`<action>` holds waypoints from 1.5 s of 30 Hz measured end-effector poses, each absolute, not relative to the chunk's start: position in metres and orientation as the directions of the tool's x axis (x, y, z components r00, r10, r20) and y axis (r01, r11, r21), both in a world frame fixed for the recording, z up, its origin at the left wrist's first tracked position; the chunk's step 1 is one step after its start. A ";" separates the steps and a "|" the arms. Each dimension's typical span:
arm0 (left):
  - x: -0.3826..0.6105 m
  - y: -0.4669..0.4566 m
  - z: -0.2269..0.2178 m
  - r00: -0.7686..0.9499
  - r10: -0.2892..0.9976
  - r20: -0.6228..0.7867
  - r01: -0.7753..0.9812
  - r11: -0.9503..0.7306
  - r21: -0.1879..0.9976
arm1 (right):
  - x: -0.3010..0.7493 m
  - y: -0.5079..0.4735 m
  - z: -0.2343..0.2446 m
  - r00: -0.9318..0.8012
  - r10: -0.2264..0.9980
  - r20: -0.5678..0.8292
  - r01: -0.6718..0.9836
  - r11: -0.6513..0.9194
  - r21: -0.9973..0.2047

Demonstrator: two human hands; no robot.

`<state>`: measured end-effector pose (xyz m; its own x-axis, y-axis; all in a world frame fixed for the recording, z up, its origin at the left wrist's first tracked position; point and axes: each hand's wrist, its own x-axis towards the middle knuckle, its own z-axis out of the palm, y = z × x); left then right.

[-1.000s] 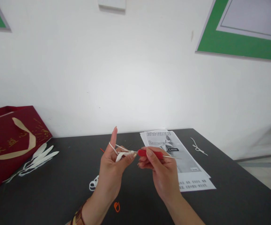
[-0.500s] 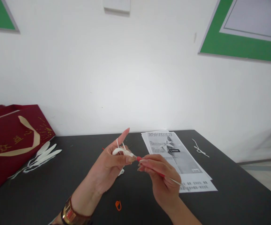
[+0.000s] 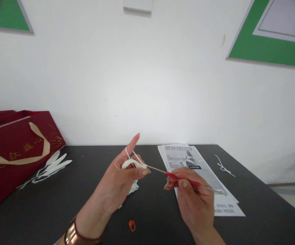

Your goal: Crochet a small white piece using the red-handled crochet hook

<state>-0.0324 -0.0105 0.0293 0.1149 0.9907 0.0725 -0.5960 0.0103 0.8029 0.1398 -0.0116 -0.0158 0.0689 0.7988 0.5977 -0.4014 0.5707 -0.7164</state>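
Observation:
My left hand (image 3: pixel 123 177) pinches a small white crochet piece (image 3: pixel 134 164) between thumb and fingers. Its index finger points up with white yarn (image 3: pixel 127 152) looped round it. My right hand (image 3: pixel 193 194) grips a crochet hook (image 3: pixel 183 178) by its red handle. The hook's metal shaft reaches left, and its tip meets the edge of the crochet piece by my left thumb. Beneath my left hand hangs or lies more white yarn (image 3: pixel 133 188), partly hidden by the hand.
An orange stitch marker (image 3: pixel 132 225) lies on the black table (image 3: pixel 91 190) near me. Printed sheets (image 3: pixel 229 210) lie behind my right hand, a short knotted white yarn (image 3: pixel 224 168) to their right. At left, white crocheted petals (image 3: pixel 56 163) lie beside a dark red gift bag (image 3: pixel 22 136).
My right hand has drawn the hook to the right, away from my left hand, so more of its shaft shows. The camera view has shifted slightly left.

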 end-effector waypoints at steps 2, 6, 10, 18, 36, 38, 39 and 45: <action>-0.032 -0.011 0.029 0.112 0.990 0.081 -0.594 0.002 0.804 | 0.140 -0.012 -0.016 0.072 0.820 0.568 -0.420 0.541 -0.728; -0.034 -0.010 0.028 0.124 0.986 0.112 -0.592 -0.017 0.806 | 0.141 -0.012 -0.016 0.060 0.826 0.560 -0.442 0.525 -0.727; -0.037 -0.009 0.027 0.182 0.973 0.141 -0.587 -0.008 0.810 | 0.146 -0.010 -0.015 0.028 0.802 0.597 -0.420 0.551 -0.721; -0.042 -0.009 0.023 0.297 0.946 0.128 -0.634 0.096 0.767 | 0.163 -0.010 -0.012 -0.099 0.687 0.720 -0.249 0.684 -0.686; -0.049 -0.005 0.016 0.427 0.898 0.103 -0.553 0.170 0.816 | 0.164 -0.003 -0.005 -0.141 0.808 0.572 -0.528 0.427 -0.734; -0.047 -0.005 0.016 0.415 0.903 0.113 -0.525 0.136 0.840 | 0.161 -0.002 -0.005 -0.159 0.870 0.467 -0.594 0.293 -0.749; -0.047 -0.005 0.015 0.407 0.905 0.125 -0.520 0.117 0.846 | 0.159 -0.001 -0.005 -0.172 0.893 0.416 -0.618 0.231 -0.752; -0.045 -0.005 0.011 0.420 0.895 0.151 -0.564 0.127 0.816 | 0.153 -0.001 -0.006 -0.158 0.939 0.306 -0.669 0.126 -0.732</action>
